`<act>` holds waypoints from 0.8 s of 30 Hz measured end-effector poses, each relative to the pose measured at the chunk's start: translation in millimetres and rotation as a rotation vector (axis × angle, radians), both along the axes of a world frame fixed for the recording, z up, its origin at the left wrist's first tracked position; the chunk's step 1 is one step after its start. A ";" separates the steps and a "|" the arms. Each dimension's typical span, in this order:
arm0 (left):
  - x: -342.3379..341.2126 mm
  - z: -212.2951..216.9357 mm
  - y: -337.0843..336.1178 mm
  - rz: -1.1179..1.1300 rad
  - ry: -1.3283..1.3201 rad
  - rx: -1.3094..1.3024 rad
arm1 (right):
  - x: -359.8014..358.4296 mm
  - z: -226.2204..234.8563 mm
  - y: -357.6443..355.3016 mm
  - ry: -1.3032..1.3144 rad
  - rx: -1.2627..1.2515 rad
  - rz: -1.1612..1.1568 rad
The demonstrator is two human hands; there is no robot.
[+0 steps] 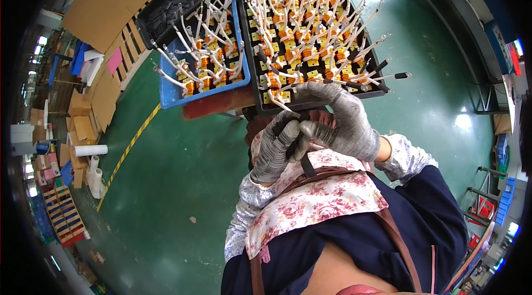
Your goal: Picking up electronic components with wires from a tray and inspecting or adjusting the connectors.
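Grey work gloves cover both hands, which meet in front of my apron at the near edge of a black tray [267,107]. My left hand [277,148] is closed around a black sleeve [307,166], whose flat end sticks out below the fingers. A white cable lead [279,104] runs from a copper-wound coil [273,81] in the tray to the left fingertips. My right hand [346,123] curls in from the right, its thumb pressed against the left fingers; what it grips is hidden. Several leads in the tray end in metal lugs, and some carry black sleeves [402,75].
Left of the tray stands a blue bin [169,94] with more coils and upright leads. Behind it, a black bin [152,4] holds loose black sleeves. A reddish-brown support [219,103] lies under the bins. Cardboard [105,6] and a yellow-black floor line [130,153] are at left.
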State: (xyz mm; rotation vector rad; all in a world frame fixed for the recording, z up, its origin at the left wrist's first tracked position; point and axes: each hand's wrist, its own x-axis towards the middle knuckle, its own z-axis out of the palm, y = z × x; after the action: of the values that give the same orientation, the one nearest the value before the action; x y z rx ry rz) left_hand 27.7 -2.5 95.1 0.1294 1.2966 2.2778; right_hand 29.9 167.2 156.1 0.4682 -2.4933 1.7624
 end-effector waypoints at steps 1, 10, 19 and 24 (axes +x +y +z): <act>1.3 -1.5 0.4 0.031 -0.037 -0.001 | 0.1 3.1 -1.5 -0.034 0.084 -0.006; 1.5 4.6 -4.8 -0.125 -0.084 0.102 | -36.6 38.9 45.1 -0.471 -0.229 0.053; 8.2 -7.4 -16.2 -0.075 -0.130 0.107 | -99.7 20.8 99.9 0.386 0.999 -0.016; 10.5 -12.2 -22.5 -0.056 -0.147 0.090 | -110.1 16.9 102.2 0.450 1.218 0.118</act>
State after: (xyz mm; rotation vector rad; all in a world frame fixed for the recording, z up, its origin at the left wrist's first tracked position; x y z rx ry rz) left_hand 38.3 -25.0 82.8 0.0285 1.1026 2.2534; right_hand -80.2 269.5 173.0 0.8980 -2.8568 -0.1031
